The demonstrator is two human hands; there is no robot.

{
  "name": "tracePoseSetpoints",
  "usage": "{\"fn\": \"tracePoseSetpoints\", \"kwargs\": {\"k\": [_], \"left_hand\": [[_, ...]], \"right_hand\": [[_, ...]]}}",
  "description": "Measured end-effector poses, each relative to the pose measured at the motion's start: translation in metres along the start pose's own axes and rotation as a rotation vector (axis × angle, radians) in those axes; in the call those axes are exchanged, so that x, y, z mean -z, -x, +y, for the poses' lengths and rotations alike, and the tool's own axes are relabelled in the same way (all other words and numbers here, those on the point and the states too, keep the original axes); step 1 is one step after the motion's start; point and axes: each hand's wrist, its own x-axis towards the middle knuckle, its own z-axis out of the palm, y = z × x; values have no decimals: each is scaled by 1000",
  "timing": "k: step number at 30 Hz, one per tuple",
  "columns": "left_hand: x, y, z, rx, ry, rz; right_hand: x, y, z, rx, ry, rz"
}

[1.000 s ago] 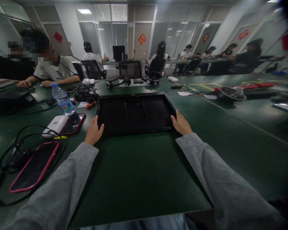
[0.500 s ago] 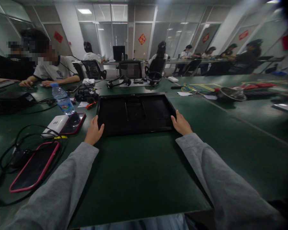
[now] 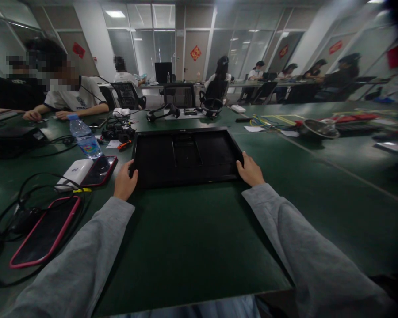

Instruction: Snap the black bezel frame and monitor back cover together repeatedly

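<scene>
A black monitor casing (image 3: 154, 161), shallow like a tray with raised rims, lies on the green table in front of me. Two upright ridges run down the middle of its inner face. My left hand (image 3: 124, 180) is at its left edge, thumb toward the near corner and fingers around the outer side. On the opposite edge, my right hand (image 3: 251, 169) grips the rim, with its thumb over the top and fingers along the outside. The undersides of the fingers are hidden.
Left of me lie a pink-edged phone (image 3: 46, 232), black cables (image 3: 1, 216), a white box (image 3: 73, 174), another phone (image 3: 101, 170) and a water bottle (image 3: 85, 137). Headsets (image 3: 164, 112) sit beyond the casing. A metal bowl (image 3: 318, 129) is at right. A person (image 3: 76, 95) sits across.
My left hand and the casing's left end have shifted slightly left and toward me, turning the casing a little. My right hand stays almost where it was.
</scene>
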Motion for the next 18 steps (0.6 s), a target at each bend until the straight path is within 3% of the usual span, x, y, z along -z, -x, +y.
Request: {"fn": "tracePoseSetpoints", "kwargs": {"k": [5,12,15,18], "left_hand": [[1,8,19,-187,-173,51],[5,18,42,-366,-263,-32],[7,17,45,-403,-240,-30],[6,17,44,-449,-253,-110]], "right_hand": [[3,2,-2,100,22,98],[7,8,-19,227,-39,248],[7,14,-28,256,-14,246],[4,17,-33,302,34,143]]}}
